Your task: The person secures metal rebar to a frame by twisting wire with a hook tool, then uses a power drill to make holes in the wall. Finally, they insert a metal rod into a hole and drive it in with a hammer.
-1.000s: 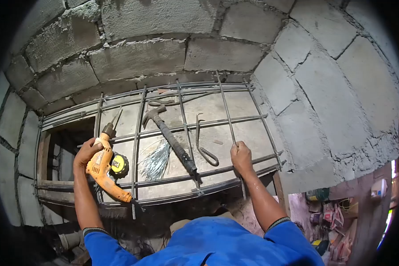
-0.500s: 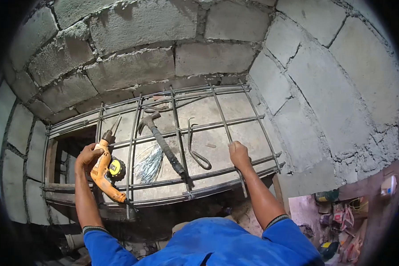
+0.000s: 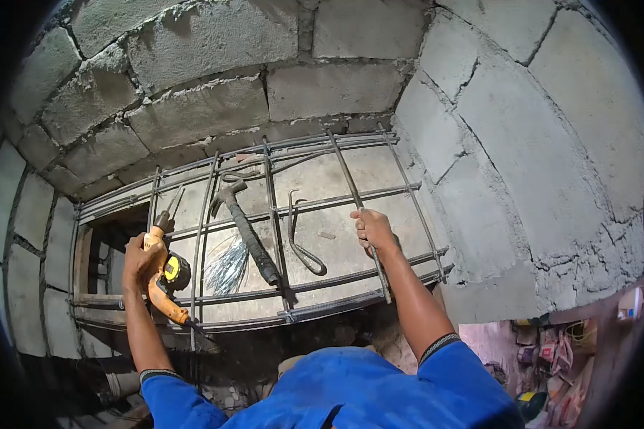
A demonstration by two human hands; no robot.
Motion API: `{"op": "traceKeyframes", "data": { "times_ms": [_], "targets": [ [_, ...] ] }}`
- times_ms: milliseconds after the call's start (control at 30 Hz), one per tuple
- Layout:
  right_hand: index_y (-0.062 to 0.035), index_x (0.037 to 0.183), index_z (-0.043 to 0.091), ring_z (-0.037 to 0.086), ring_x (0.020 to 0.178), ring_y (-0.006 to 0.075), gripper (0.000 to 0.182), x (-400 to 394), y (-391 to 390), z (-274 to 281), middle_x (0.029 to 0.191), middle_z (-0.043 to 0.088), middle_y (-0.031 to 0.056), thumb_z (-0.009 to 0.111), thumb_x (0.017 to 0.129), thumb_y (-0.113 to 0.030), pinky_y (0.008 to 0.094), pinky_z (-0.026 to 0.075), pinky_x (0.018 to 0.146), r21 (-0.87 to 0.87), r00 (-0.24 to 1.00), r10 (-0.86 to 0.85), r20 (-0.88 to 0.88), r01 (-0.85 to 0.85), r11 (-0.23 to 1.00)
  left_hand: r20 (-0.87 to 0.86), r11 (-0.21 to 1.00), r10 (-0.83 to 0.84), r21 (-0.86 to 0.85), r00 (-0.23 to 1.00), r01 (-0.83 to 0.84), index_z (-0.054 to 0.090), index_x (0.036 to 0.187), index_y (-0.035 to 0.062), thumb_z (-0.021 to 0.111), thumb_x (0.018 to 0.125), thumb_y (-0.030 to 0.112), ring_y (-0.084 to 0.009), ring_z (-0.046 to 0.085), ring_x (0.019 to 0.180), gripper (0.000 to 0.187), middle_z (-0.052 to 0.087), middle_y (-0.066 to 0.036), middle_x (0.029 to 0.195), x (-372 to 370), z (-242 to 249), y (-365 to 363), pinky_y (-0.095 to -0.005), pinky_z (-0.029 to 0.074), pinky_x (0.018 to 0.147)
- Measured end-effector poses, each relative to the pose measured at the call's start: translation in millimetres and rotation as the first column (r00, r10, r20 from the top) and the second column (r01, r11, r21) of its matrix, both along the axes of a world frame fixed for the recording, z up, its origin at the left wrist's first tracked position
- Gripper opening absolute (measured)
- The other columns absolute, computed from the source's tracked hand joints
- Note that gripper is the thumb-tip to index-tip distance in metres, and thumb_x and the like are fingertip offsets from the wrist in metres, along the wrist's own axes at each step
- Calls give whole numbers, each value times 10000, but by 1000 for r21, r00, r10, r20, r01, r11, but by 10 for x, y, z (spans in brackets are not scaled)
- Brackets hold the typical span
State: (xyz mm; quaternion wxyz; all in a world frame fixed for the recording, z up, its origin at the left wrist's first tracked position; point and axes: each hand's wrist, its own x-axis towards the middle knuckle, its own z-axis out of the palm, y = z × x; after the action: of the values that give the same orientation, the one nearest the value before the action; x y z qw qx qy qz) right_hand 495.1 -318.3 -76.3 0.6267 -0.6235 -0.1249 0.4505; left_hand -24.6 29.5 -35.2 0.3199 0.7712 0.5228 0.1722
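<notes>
My left hand (image 3: pixel 142 257) is wrapped round the body of an orange drill (image 3: pixel 166 304), whose long bit points up and away. Beside the drill sits a yellow and black tape measure (image 3: pixel 177 271). My right hand (image 3: pixel 373 230) has its fingers closed round a steel bar (image 3: pixel 347 171) that lies across the rebar grid. On the grid between my hands rests a hammer (image 3: pixel 247 232) with a dark wrapped handle. Right of it are a bent hooked rod (image 3: pixel 291 232) and a small flat chip (image 3: pixel 326 234). A bundle of thin tie wires (image 3: pixel 226 268) lies under the grid.
Block walls (image 3: pixel 200 111) rise behind the grid, with another wall (image 3: pixel 501 164) on the right. At the left, a wooden frame (image 3: pixel 83 261) edges a dark opening. Bags and assorted items (image 3: pixel 558 350) stand below at the lower right.
The view has shifted slightly. My right hand has turned and its fingers now wrap the bar from the left side. The drill in my left hand is tilted a little differently.
</notes>
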Motion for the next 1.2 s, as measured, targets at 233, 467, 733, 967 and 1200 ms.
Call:
{"op": "traceKeyframes", "data": {
  "times_ms": [233,467,733,967,1200],
  "targets": [
    [21,912,656,667,791,467,370,-142,63,60,819,668,289,555,958,-332,544,529,743,-420,308,355,883,179,890,-195,952,111,302,974,-48,613,1261,3,763,762,456,-374,586,1085,691,616,-212,1168,89,-4,-188,-448,468,937],
    [12,912,655,676,801,448,384,-150,72,-24,806,680,267,548,960,-353,521,539,742,-423,283,359,889,214,880,81,988,138,62,987,-143,480,1390,-52,706,884,347,-302,584,1202,683,562,-231,1351,-116,-166,31,-364,459,1007],
    [30,981,655,662,893,463,410,-113,84,158,901,679,292,558,946,-367,528,521,819,-445,398,359,844,149,883,89,980,99,-179,991,-82,489,1374,-49,693,902,274,-258,647,1059,607,621,-194,1259,-157,-4,-53,-348,506,914],
    [66,1061,626,640,985,483,458,-51,79,164,990,666,326,582,919,-367,525,501,896,-501,495,389,776,111,858,59,972,34,-233,998,-20,520,1326,-66,724,865,275,-245,649,1024,609,653,-193,1191,-54,234,-159,-346,512,895],
    [73,1234,566,628,1060,452,555,-245,-240,243,1089,649,323,658,859,-326,473,490,938,-505,534,404,743,51,862,48,980,37,-197,998,-27,529,1327,-63,735,850,328,-250,629,1082,651,639,-197,1221,-356,-13,-6,-353,487,942]
  ]
}}
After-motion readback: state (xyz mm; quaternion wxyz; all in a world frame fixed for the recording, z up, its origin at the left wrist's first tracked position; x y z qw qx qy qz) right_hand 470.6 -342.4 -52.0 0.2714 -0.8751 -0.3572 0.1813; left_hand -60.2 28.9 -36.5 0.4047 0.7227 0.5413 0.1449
